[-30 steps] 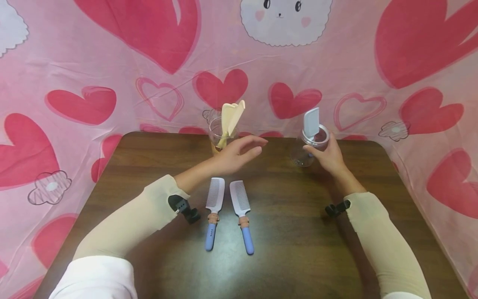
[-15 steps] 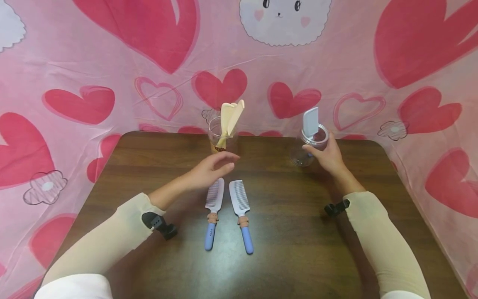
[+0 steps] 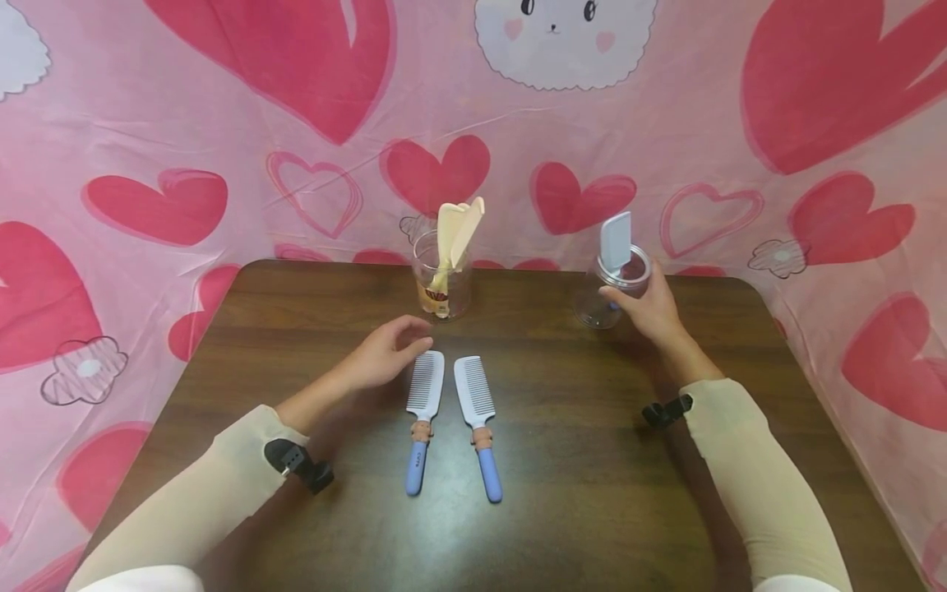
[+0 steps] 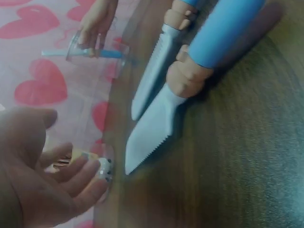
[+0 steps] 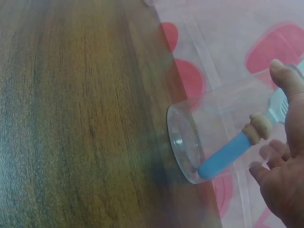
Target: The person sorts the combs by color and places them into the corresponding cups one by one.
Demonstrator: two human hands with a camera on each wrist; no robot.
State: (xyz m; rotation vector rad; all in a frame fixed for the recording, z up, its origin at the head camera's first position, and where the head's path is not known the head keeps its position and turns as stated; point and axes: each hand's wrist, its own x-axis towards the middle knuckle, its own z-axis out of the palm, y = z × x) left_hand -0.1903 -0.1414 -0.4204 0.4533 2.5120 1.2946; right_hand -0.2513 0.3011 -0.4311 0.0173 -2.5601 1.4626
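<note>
My right hand (image 3: 651,308) grips a clear jar (image 3: 598,306) near its rim, at the back right of the table. Inside that jar leans a comb (image 5: 225,154) with a blue handle, its pale head sticking out of the top. My left hand (image 3: 383,352) hovers by the teeth end of the left blue-handled comb (image 3: 425,386), fingers loosely bent and holding nothing. Beside that comb lies a second blue-handled comb (image 3: 476,390). Both have white heads and a small brown figure at the neck. In the left wrist view, the left hand's fingers (image 4: 78,183) are spread apart from the combs.
Another clear jar (image 3: 460,300) stands at the back, left of centre, with cream-coloured combs (image 3: 455,234) upright in it. A pink heart-print cloth (image 3: 333,197) hangs right behind the brown wooden table (image 3: 592,493).
My left hand has drawn back from in front of the cream combs' jar, leftward and nearer, down to the left comb. The right hand and its jar have stayed put.
</note>
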